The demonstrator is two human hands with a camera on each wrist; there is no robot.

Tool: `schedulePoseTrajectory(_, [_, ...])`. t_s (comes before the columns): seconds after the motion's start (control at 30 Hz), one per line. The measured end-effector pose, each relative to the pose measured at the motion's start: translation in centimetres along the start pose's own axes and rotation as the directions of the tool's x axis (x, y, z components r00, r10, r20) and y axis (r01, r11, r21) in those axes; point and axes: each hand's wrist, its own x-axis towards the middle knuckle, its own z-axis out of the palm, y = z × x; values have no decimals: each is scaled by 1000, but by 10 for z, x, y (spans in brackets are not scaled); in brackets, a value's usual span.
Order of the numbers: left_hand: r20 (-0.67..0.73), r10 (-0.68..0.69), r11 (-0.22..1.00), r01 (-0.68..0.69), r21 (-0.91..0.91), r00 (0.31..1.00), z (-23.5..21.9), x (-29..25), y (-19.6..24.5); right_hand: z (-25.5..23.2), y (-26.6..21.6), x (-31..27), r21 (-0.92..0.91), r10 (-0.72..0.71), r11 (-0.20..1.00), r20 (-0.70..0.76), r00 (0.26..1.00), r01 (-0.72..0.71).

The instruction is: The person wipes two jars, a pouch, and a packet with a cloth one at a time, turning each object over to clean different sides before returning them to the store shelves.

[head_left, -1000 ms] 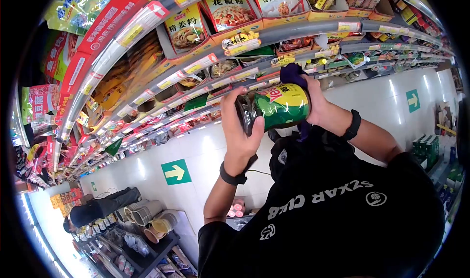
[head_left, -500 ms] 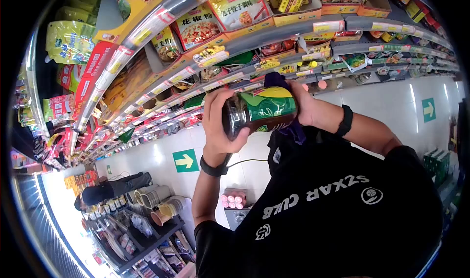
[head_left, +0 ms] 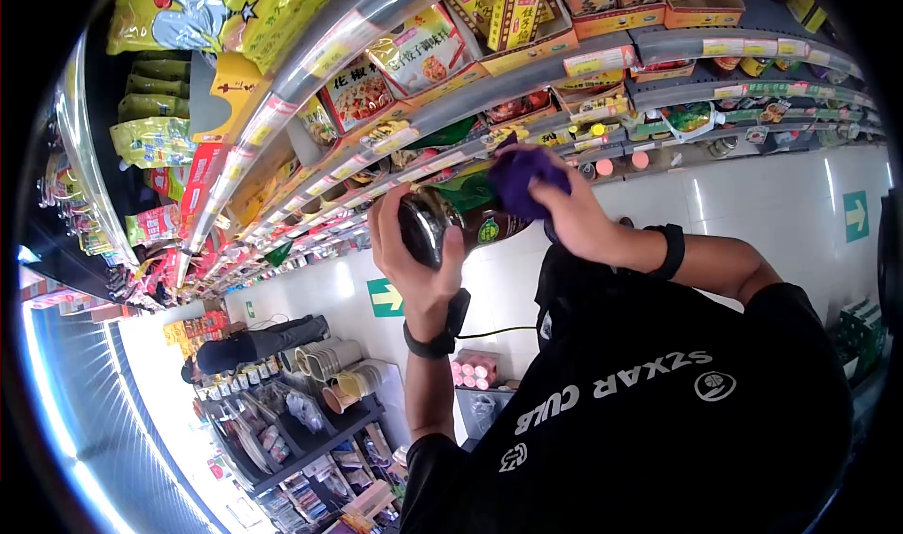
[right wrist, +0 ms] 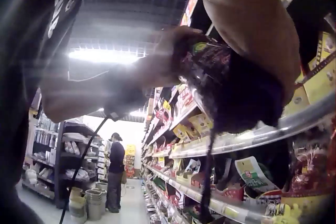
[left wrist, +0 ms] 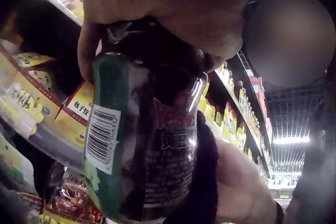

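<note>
A dark glass jar (head_left: 482, 226) with a green label lies sideways between both hands in the head view. My left hand (head_left: 414, 269) grips one end of it, fingers over the far side and thumb on the near side. My right hand (head_left: 585, 216) holds a bunched purple cloth (head_left: 522, 181) against the other end, covering that part. In the left wrist view the jar (left wrist: 168, 171) shows a white barcode (left wrist: 102, 139) and the red word "Yes". The right wrist view has the cloth (right wrist: 249, 100) dark under the right hand, overlapping the jar.
Just beyond the hands run curved store shelves (head_left: 404, 130) with seasoning packets (head_left: 428, 50) and boxes. At the lower left stand a dark rack (head_left: 310, 440), stacked bins (head_left: 329, 360) and another person (head_left: 259, 344). A cable (head_left: 499, 331) hangs from the left wrist.
The jar has turned, taking its yellow and green label face out of sight. My right hand and the purple cloth have come from the jar's end onto its near side. The camera view has shifted.
</note>
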Motion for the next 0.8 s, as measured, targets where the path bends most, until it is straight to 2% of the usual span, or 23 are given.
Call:
schedulePoseTrajectory(0.03, [0, 16, 999, -16, 40, 1000, 4, 0, 4, -8, -3, -1, -389, -242, 875, 164, 956, 288])
schedulePoseTrajectory(0.07, [4, 30, 996, -30, 80, 1000, 7, 0, 7, -15, -8, -3, -649, -373, 533, 395, 839, 543])
schedulePoseTrajectory(0.1, [16, 45, 996, -46, 76, 999, 11, -1, 8, -15, -10, -6, -649, -359, 516, 428, 829, 558])
schedulePoseTrajectory(0.13, [32, 62, 994, -65, 90, 998, 14, -4, 12, -12, -6, -10, -673, -413, 442, 434, 801, 593])
schedulePoseTrajectory(0.2, [54, 106, 987, -111, 112, 993, 22, -4, 19, -12, -12, -15, -686, -415, 367, 483, 771, 628])
schedulePoseTrajectory(0.23, [60, 93, 993, -97, 71, 994, 24, -6, 22, -13, -15, -16, -664, -415, 397, 485, 770, 633])
schedulePoseTrajectory(0.3, [104, 162, 985, -167, 50, 981, 23, -10, 27, -17, -21, -14, -619, -422, 450, 488, 764, 644])
schedulePoseTrajectory(0.4, [147, 246, 969, -247, -16, 958, 24, -12, 40, -26, -31, -6, -525, -355, 583, 523, 775, 621])
schedulePoseTrajectory(0.43, [151, 290, 956, -292, -13, 945, 26, -13, 42, -26, -39, -2, -521, -280, 648, 516, 810, 556])
schedulePoseTrajectory(0.47, [153, 333, 942, -336, -9, 930, 28, -13, 44, -24, -48, -6, -367, -10, 910, 447, 894, 194])
schedulePoseTrajectory(0.53, [167, 360, 933, -349, -90, 918, 33, -12, 46, -18, -68, -11, -317, 121, 948, 382, 916, 6])
schedulePoseTrajectory(0.6, [157, 355, 930, -331, -158, 922, 40, -15, 43, -12, -70, -18, -410, 49, 902, 406, 913, 134])
schedulePoseTrajectory(0.63, [163, 350, 933, -329, -143, 922, 43, -19, 43, -12, -72, -19, -412, -43, 871, 478, 877, 267])
schedulePoseTrajectory(0.73, [245, 362, 932, -348, -101, 899, 35, -17, 57, -12, -84, -18, -407, 4, 887, 475, 880, 216])
schedulePoseTrajectory(0.8, [126, 426, 894, -395, -212, 896, 36, -18, 58, -25, -73, -9, -464, 167, 883, 441, 882, 65])
